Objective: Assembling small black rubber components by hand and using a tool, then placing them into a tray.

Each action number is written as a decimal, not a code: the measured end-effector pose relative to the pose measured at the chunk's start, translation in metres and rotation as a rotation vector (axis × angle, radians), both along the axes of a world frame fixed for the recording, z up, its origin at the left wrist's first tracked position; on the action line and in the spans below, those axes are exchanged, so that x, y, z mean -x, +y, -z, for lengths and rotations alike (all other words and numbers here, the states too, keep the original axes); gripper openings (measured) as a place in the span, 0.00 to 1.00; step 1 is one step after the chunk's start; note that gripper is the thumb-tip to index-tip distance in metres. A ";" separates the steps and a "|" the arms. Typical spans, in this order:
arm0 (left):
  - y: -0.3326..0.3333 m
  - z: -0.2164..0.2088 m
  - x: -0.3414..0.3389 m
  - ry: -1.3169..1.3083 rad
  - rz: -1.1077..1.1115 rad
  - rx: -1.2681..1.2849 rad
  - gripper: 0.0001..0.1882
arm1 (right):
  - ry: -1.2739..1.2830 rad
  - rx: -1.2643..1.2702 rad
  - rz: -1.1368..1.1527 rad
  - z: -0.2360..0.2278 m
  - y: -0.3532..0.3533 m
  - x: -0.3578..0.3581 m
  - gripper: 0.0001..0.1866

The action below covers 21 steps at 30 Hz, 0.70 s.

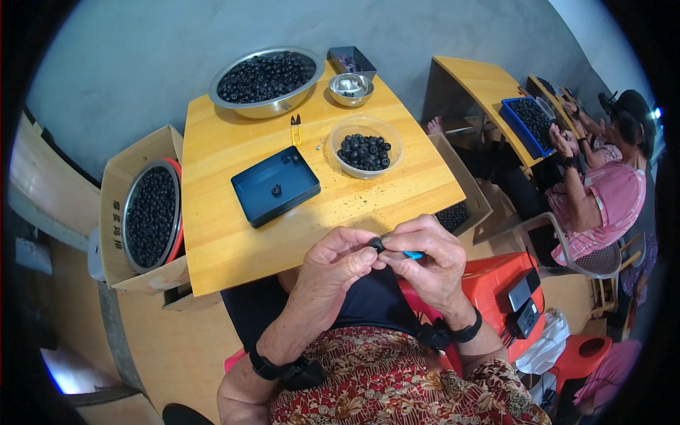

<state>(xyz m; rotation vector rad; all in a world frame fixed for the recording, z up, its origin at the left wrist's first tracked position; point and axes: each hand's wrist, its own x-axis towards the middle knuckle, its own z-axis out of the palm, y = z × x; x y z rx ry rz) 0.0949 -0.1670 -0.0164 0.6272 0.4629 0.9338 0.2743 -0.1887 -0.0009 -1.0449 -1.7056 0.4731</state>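
Note:
Both hands meet in front of my body, just off the near edge of the yellow table (212,241). My left hand (336,258) pinches a small round black part (376,244) between thumb and fingertips. In the fingers of my right hand (432,255) is a small tool with a bright blue end (412,254), its tip against or close to the black part. Beyond them lies a dark blue tray (262,205) with a few black parts in it. To its right stands a clear plastic bowl (338,164) of black ring-like parts.
Yellow-handled snips (296,133) lie behind the tray. At the back are a large steel basin (262,111) of black parts, a small metal bowl (347,99) and a dark box (365,67). A cardboard box (113,198) stands left. At right, a person in pink (602,191) works at another table.

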 end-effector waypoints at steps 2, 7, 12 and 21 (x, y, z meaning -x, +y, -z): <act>-0.001 0.001 -0.001 -0.008 -0.010 -0.009 0.12 | -0.026 -0.028 0.006 0.000 0.000 0.000 0.13; 0.000 0.002 0.000 0.083 -0.030 -0.142 0.12 | 0.004 -0.001 0.000 -0.006 0.000 0.002 0.13; 0.000 -0.003 0.005 0.182 -0.005 -0.113 0.10 | 0.014 0.044 -0.073 -0.006 0.003 -0.002 0.13; 0.003 -0.002 0.004 0.127 0.048 -0.040 0.12 | 0.196 0.195 -0.112 0.001 0.005 -0.004 0.13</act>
